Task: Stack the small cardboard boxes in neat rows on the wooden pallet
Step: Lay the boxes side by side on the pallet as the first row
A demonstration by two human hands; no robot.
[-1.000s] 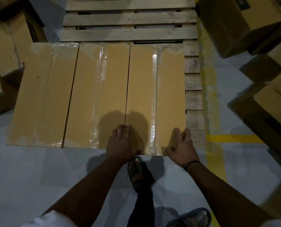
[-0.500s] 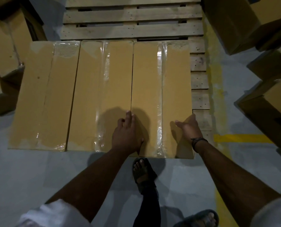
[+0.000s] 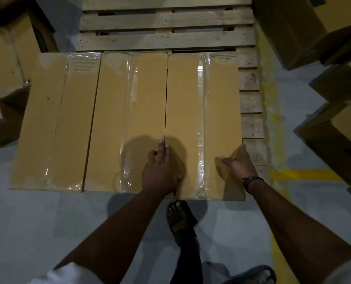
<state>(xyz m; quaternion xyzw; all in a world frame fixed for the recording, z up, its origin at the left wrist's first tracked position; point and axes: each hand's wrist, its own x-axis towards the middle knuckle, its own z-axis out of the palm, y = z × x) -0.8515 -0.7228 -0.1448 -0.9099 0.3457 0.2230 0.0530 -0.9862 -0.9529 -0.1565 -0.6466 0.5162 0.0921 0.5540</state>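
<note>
Three long cardboard boxes lie flat and side by side along the near edge of the wooden pallet point(image 3: 166, 39), their long sides touching and clear tape running down each top. The right-hand box point(image 3: 221, 111) sits beside the pallet's right edge, where a strip of bare slat ends shows. The middle box point(image 3: 113, 119) and the left-hand box point(image 3: 53, 124) complete the row, and the left one reaches past the pallet's left side. Behind the row, the far pallet slats are bare.

The left hand point(image 3: 160, 171) rests palm down on the top near the seam between the middle and right-hand boxes, fingers mostly extended, gripping nothing. The right hand point(image 3: 239, 162) is set against the near right edge of the right-hand box, fingers straight along the edge and thumb spread over the top; it is not closed round anything. A dark wristband point(image 3: 251, 180) circles that wrist.

The floor point(image 3: 37, 222) is smooth grey concrete, marked on the right with worn yellow lines point(image 3: 301, 174). A sandalled foot point(image 3: 179, 218) stands just in front of the boxes. More cardboard cartons are piled at the right point(image 3: 289, 27) and at the left point(image 3: 4, 58). The light is dim.
</note>
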